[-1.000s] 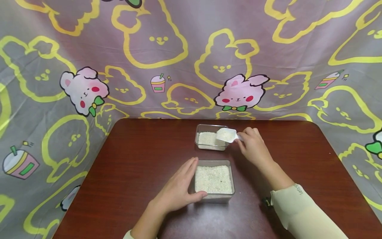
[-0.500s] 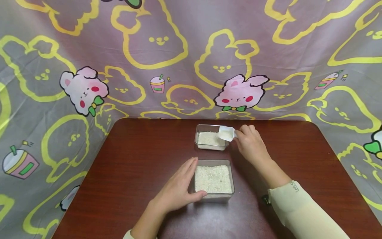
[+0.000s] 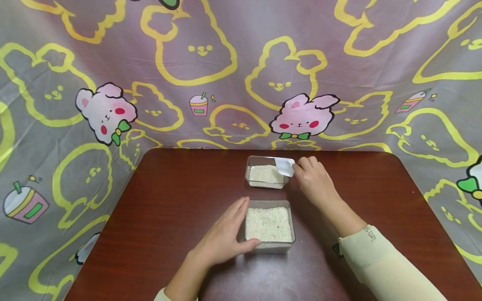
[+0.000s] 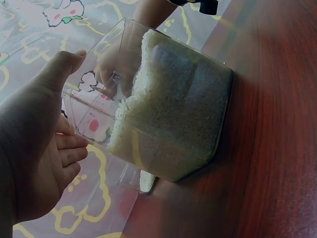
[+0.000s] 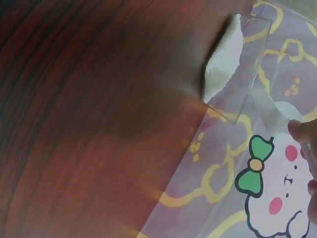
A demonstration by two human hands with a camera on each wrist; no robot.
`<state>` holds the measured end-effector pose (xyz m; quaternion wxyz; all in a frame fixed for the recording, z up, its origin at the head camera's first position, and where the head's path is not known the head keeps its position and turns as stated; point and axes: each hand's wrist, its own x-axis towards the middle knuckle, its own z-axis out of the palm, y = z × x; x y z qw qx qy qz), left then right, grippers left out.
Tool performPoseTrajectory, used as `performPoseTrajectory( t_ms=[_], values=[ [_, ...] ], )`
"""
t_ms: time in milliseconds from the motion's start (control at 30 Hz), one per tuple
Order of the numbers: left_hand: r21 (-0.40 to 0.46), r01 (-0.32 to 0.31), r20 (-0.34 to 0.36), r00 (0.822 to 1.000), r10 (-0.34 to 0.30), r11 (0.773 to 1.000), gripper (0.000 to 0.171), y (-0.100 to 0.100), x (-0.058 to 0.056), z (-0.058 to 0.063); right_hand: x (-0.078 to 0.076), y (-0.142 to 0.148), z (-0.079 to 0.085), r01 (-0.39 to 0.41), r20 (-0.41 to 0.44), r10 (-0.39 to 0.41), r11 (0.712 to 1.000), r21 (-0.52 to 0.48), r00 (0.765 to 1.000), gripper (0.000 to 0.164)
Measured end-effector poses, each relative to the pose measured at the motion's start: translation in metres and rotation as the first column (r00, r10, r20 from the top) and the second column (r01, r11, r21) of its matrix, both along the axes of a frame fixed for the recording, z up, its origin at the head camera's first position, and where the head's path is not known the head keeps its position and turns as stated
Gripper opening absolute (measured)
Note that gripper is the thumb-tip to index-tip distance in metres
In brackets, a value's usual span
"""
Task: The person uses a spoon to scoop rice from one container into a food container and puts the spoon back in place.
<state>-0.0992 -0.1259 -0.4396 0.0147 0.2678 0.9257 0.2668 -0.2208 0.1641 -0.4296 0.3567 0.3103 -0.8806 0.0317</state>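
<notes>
My right hand grips the handle of a white scoop over the right end of the far clear box. The scoop is tipped over, its bowl turned down toward the white rice in that box. In the right wrist view the scoop is at the box's rim, and only part of my right hand shows. My left hand rests against the left side of the near clear box, fingers straight, thumb at its front rim. Rice fills much of this deeper box.
Both boxes stand on a dark reddish-brown table, one behind the other. A cartoon-printed cloth hangs behind and beside it. Small pale specks lie on the tabletop right of the near box.
The scoop held rice facing up a second ago; it has since turned over and shows none now. My right hand shifted slightly left and rotated. My left hand stayed in place.
</notes>
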Motion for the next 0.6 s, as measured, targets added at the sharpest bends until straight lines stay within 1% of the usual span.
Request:
performPoseTrajectory(
  t_ms=[300,433,500,600],
  values=[
    [0.003,0.0,0.002,1.0,0.0,1.0,0.103,0.0002,0.0001,-0.0001,-0.0001,0.0007,-0.0002,-0.012,-0.011,0.012,1.0,0.004,1.0,0.017],
    [0.003,0.0,0.001,1.0,0.0,1.0,0.104,0.0004,-0.0002,-0.0002,0.0006,0.002,-0.0023,-0.01,-0.001,0.01,1.0,-0.01,1.0,0.016],
    [0.004,0.001,0.0,1.0,-0.001,1.0,0.103,0.0005,-0.0004,-0.0003,0.001,0.0032,-0.0045,-0.007,0.014,0.007,0.999,-0.034,1.0,0.016],
    [0.006,0.002,-0.002,1.0,-0.002,1.0,0.103,0.0005,-0.0008,-0.0005,0.0019,0.0054,-0.0079,0.006,0.067,0.001,0.995,-0.104,0.998,0.018]
  ],
)
